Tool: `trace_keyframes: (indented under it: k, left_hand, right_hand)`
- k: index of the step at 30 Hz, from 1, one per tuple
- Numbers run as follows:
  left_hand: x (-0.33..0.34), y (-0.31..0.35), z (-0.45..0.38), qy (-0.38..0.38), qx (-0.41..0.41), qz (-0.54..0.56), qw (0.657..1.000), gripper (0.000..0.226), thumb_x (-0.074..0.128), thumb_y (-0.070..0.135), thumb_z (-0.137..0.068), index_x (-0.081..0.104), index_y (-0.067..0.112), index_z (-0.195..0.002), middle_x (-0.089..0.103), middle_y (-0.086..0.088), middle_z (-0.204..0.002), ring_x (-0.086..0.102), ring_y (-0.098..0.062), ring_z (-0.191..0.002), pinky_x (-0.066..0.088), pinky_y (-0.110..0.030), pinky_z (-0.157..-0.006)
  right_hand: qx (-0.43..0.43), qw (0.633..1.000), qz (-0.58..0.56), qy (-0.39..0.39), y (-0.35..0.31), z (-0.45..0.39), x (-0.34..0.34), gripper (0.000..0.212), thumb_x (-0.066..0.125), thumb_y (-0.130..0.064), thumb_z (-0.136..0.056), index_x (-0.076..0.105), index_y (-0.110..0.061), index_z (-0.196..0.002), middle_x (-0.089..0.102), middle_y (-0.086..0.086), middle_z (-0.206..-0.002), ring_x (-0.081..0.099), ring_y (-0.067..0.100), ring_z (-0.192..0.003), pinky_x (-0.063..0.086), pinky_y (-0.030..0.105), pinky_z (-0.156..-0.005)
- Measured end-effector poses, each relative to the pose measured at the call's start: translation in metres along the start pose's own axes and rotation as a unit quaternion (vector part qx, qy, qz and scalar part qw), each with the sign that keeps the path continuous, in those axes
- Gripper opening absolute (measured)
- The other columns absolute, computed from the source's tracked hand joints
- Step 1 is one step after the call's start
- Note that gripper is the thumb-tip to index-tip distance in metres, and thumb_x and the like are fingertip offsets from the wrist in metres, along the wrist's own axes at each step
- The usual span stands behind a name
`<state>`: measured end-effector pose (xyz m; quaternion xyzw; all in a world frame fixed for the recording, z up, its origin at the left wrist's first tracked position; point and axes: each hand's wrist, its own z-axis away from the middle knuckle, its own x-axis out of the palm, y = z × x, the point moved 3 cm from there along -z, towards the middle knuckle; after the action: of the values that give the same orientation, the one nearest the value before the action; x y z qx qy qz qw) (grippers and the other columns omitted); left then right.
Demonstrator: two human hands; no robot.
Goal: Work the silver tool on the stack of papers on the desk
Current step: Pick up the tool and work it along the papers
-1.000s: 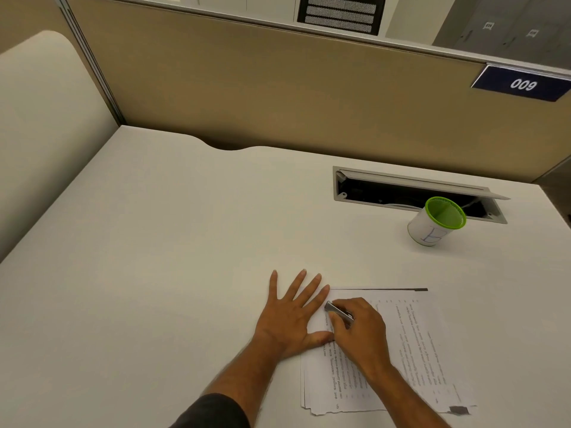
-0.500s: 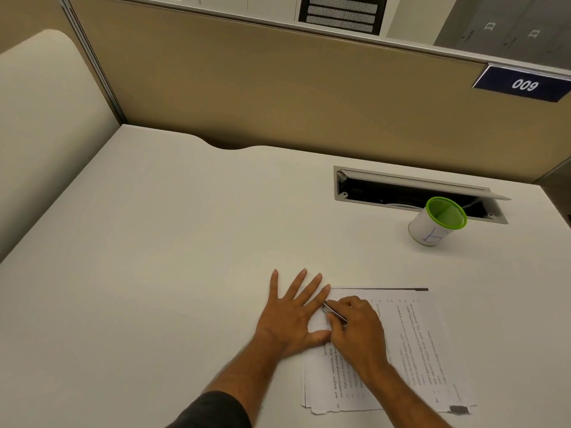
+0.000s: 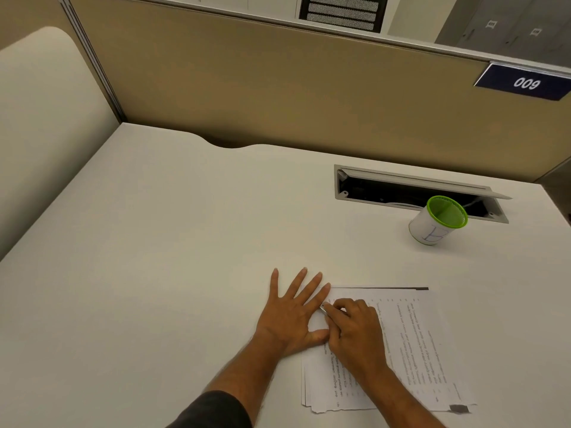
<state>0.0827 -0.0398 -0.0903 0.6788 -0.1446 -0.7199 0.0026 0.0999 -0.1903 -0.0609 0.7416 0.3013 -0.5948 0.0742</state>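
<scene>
A stack of printed papers [image 3: 411,344] lies on the white desk [image 3: 154,257], near its front edge. My left hand [image 3: 293,316] rests flat with fingers spread, pressing the stack's top left corner, thumb on the paper. My right hand [image 3: 355,335] is closed around a small silver tool [image 3: 323,308]. Only the tool's tip shows, poking out between the fingers at the stack's top left corner, close to my left index finger. The rest of the tool is hidden in the hand.
A white cup with a green rim [image 3: 437,225] stands at the back right, beside an open cable tray slot [image 3: 414,193] in the desk. A tan partition [image 3: 278,88] closes the far side.
My right hand has pushed the silver tool down and left toward the corner, so less of it shows now. The left hand has stayed flat in place.
</scene>
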Motion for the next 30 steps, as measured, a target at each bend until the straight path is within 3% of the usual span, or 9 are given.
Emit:
trace_keyframes:
  k: [4, 8, 17, 25, 30]
  left_hand:
    - [0.000, 0.001, 0.001, -0.003, -0.003, -0.004, 1.000, 0.087, 0.016, 0.085, -0.082, 0.000, 0.037, -0.153, -0.001, 0.008, -0.164, -0.009, -0.021, -0.151, -0.002, -0.072, -0.112]
    - [-0.001, 0.000, 0.000, -0.006, -0.003, -0.006, 1.000, 0.089, 0.016, 0.086, -0.081, -0.001, 0.036, -0.153, -0.002, 0.008, -0.164, -0.010, -0.022, -0.151, -0.003, -0.073, -0.111]
    - [-0.001, 0.001, 0.000, -0.007, -0.001, -0.005, 1.000, 0.090, 0.015, 0.086, -0.081, -0.002, 0.036, -0.153, -0.002, 0.008, -0.164, -0.010, -0.022, -0.151, -0.002, -0.072, -0.112]
    - [0.000, 0.000, 0.000, 0.000, 0.001, 0.000, 1.000, 0.088, 0.018, 0.085, -0.081, 0.002, 0.036, -0.153, 0.002, 0.007, -0.164, -0.005, -0.023, -0.151, 0.003, -0.073, -0.111]
    - [-0.001, 0.001, 0.000, 0.002, 0.001, -0.002, 1.000, 0.088, 0.019, 0.085, -0.082, 0.003, 0.036, -0.153, 0.002, 0.007, -0.164, -0.005, -0.023, -0.151, 0.002, -0.073, -0.111]
  right_hand:
    - [0.075, 0.992, -0.097, -0.012, 0.006, 0.002, 0.001, 0.023, 0.067, -0.020, -0.078, 0.075, -0.018, -0.099, 0.073, 0.000, -0.094, 0.065, 0.018, -0.084, 0.056, 0.034, -0.072]
    - [0.161, 0.974, -0.159, -0.008, 0.019, 0.003, -0.003, 0.024, 0.076, -0.018, -0.078, 0.073, -0.017, -0.102, 0.073, 0.000, -0.097, 0.065, 0.017, -0.089, 0.056, 0.033, -0.077]
    - [0.152, 0.978, -0.138, -0.023, 0.018, -0.001, -0.003, 0.024, 0.072, -0.024, -0.079, 0.073, -0.016, -0.102, 0.073, 0.003, -0.099, 0.065, 0.020, -0.090, 0.055, 0.033, -0.078]
    - [0.152, 0.978, -0.136, -0.040, 0.011, -0.008, -0.001, 0.024, 0.069, -0.028, -0.083, 0.073, -0.021, -0.106, 0.071, -0.003, -0.102, 0.061, 0.013, -0.093, 0.043, 0.019, -0.079]
    - [0.147, 0.981, -0.116, -0.053, 0.007, -0.014, -0.003, 0.025, 0.069, -0.028, -0.083, 0.073, -0.021, -0.107, 0.071, -0.004, -0.101, 0.061, 0.013, -0.093, 0.045, 0.021, -0.079]
